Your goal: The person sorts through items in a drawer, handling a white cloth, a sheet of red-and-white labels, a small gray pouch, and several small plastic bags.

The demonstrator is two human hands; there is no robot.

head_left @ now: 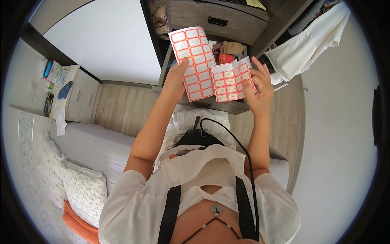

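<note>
My left hand [177, 81] grips a long sheet of red-bordered label stickers [196, 61] by its left edge, thumb on top. My right hand [260, 87] pinches a smaller sheet of similar labels [227, 85] at its right side, with the thumb on its face and other fingers raised or behind. The small sheet has some white backing bare along its upper part. Both sheets are held side by side, their inner edges meeting or nearly so, above an open drawer [239, 106]. Clothes in several colours [231, 48] lie in that drawer.
A closed drawer [203, 16] with a dark handle is above the open one. White garments [308, 44] hang at the right. To the left are a bed [97, 138], a patterned pillow [83, 187] and a bedside cabinet [79, 93]. A black cable [243, 150] runs down my front.
</note>
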